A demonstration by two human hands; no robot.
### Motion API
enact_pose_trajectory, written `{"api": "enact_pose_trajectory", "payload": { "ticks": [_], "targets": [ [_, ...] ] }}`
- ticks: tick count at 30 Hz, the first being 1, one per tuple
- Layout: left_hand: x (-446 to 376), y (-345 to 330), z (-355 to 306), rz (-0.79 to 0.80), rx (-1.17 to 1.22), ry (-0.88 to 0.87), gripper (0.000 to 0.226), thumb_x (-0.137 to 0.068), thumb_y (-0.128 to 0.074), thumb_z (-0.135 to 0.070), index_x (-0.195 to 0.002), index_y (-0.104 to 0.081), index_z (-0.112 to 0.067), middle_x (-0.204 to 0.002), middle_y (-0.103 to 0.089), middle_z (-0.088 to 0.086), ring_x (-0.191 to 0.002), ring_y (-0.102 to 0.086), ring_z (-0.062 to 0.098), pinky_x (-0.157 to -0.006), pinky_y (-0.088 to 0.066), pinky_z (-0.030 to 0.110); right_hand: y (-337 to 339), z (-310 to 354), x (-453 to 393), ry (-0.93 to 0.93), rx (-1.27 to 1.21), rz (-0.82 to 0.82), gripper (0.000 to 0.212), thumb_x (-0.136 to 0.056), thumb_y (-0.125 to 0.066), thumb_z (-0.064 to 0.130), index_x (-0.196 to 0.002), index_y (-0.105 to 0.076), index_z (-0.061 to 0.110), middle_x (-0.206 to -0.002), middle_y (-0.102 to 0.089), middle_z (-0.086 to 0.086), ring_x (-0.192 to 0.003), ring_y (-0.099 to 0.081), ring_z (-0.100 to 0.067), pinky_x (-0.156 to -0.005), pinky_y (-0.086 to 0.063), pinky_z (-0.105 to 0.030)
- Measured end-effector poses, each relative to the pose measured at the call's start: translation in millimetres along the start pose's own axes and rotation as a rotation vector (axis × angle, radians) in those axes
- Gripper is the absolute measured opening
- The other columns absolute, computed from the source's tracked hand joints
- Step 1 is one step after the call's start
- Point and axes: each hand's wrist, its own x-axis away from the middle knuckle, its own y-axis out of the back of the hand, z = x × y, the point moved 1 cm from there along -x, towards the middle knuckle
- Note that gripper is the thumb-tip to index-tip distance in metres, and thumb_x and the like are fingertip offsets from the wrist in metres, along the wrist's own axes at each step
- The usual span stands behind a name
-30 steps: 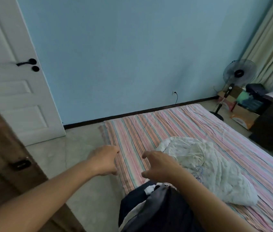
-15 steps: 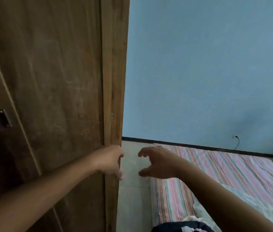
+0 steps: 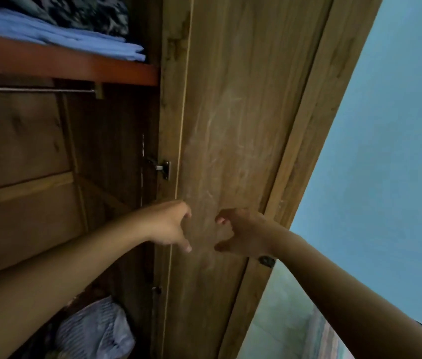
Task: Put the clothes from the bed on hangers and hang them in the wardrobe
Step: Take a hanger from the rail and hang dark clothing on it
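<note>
The wooden wardrobe [image 3: 230, 125] fills the view, its left side open onto a dark interior. A metal hanging rail [image 3: 33, 90] runs under an orange-brown shelf [image 3: 75, 66]; no hanger shows on it. My left hand [image 3: 169, 225] and my right hand [image 3: 243, 234] are raised side by side before the closed right door panel, fingers loosely curled, holding nothing. A strip of the striped bed [image 3: 329, 335] shows at the lower right. The clothes on the bed are out of view.
Folded blue cloth [image 3: 57, 35] and dark patterned fabric [image 3: 88, 11] lie on the shelf. A pale striped bundle [image 3: 96, 330] sits at the wardrobe's bottom. A metal latch [image 3: 164, 169] is on the door edge. The blue wall [image 3: 399, 151] stands to the right.
My view has swung left and up from the bed to the wardrobe, now showing its open interior. Both hands stayed raised, empty and close together.
</note>
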Motion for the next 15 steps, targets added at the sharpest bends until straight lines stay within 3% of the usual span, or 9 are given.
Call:
{"api": "enact_pose_trajectory", "payload": {
  "ticks": [3, 6, 10, 13, 15],
  "targets": [
    [20.4, 19.3, 28.7, -0.015, 0.047, 0.038, 0.078, -0.074, -0.083, -0.027, -0.140, -0.043, -0.021, -0.141, -0.043, -0.003, -0.122, -0.047, 0.016, -0.095, -0.048, 0.033, 2.5, 27.6, -21.6, 0.091, 0.004, 0.028, 0.065, -0.082, -0.073, 0.049, -0.139, -0.047, 0.031, -0.136, -0.055, 0.005, -0.120, -0.054, -0.017, -0.096, -0.046, -0.036],
    [40.1, 40.5, 60.3, -0.069, 0.063, 0.113, 0.080, -0.074, -0.084, -0.027, -0.142, -0.042, -0.021, -0.140, -0.043, -0.001, -0.122, -0.047, 0.017, -0.090, -0.047, 0.030, 4.5, 56.7, -41.4, 0.183, 0.038, 0.037, 0.064, -0.083, -0.072, 0.049, -0.139, -0.050, 0.029, -0.137, -0.055, 0.005, -0.127, -0.050, -0.018, -0.110, -0.038, -0.044],
    [69.2, 66.7, 103.3, -0.189, 0.022, 0.233, 0.085, -0.070, -0.086, -0.033, -0.142, -0.042, -0.021, -0.139, -0.044, -0.002, -0.118, -0.047, 0.015, -0.090, -0.047, 0.032, 4.8, 97.3, -66.8, 0.251, -0.001, 0.072, 0.059, -0.081, -0.074, 0.046, -0.134, -0.052, 0.031, -0.128, -0.059, 0.006, -0.116, -0.057, -0.018, -0.089, -0.049, -0.034],
    [93.3, 80.0, 132.8, -0.208, 0.038, 0.315, 0.088, -0.068, -0.087, -0.032, -0.142, -0.041, -0.018, -0.139, -0.045, 0.000, -0.121, -0.048, 0.018, -0.099, -0.046, 0.039, 7.4, 130.2, -80.0, 0.309, -0.037, 0.059, 0.056, -0.078, -0.075, 0.046, -0.129, -0.055, 0.035, -0.122, -0.061, 0.008, -0.111, -0.059, -0.016, -0.090, -0.052, -0.035],
    [109.9, 87.0, 150.1, -0.213, 0.012, 0.379, 0.088, -0.068, -0.087, -0.035, -0.141, -0.042, -0.019, -0.139, -0.045, 0.001, -0.120, -0.047, 0.018, -0.100, -0.045, 0.036, 10.0, 154.3, -87.4, 0.352, -0.015, 0.055, 0.057, -0.076, -0.074, 0.049, -0.128, -0.056, 0.034, -0.122, -0.062, 0.006, -0.112, -0.059, -0.017, -0.094, -0.052, -0.039]
  ]
}}
